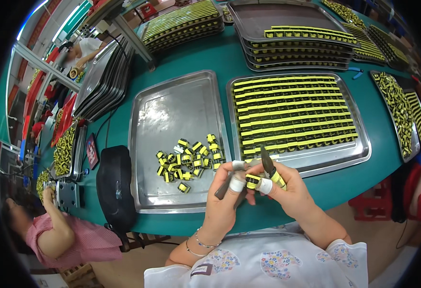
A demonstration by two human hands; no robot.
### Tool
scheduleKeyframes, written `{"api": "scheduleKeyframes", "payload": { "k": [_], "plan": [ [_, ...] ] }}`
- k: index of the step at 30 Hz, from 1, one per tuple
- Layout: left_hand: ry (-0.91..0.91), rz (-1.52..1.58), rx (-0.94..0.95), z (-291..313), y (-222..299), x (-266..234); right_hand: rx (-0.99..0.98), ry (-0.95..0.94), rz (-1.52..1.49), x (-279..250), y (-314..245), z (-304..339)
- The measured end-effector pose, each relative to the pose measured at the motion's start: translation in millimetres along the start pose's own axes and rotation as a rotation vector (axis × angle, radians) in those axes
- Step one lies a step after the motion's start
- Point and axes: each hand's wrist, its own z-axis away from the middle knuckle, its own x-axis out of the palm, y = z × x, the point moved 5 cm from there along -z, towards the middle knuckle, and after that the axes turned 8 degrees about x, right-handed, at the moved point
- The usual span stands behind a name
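Note:
In front of my body, my two hands meet just over the near edge of the trays. My left hand is closed, with a flat dark tool sticking out of it; its working end is hidden. A pointed dark blade with a yellow wrapped handle juts up from my right hand, also closed. Between the fingertips sits a small black part with yellow tape, like a small transformer. White tape wraps fingers on both hands.
Left of my hands, a metal tray carries a loose heap of similar yellow-black parts. Another tray holds them in rows. Stacked trays stand at the back; a black padded object lies left. Co-workers sit nearby.

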Motion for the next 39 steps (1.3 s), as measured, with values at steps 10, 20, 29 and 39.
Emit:
{"api": "scheduleKeyframes", "payload": {
  "k": [10, 20, 29, 39],
  "plan": [
    [0.028, 0.621, 0.251, -6.7, 11.1, -0.8, -0.010, 0.090, -0.052, 5.9, 12.4, 4.5],
    [-0.084, 0.171, 0.356, -6.0, 13.8, 13.3, -0.413, 0.208, 0.610, 18.1, -2.9, 8.0],
    [-0.122, 0.068, 0.336, -1.5, 4.7, 11.8, -0.443, 0.174, 0.815, 23.2, -17.8, 14.0],
    [-0.164, -0.013, 0.387, 0.7, -1.0, 11.0, -0.369, 0.212, 0.664, 14.3, -11.9, 8.6]
  ]
}}
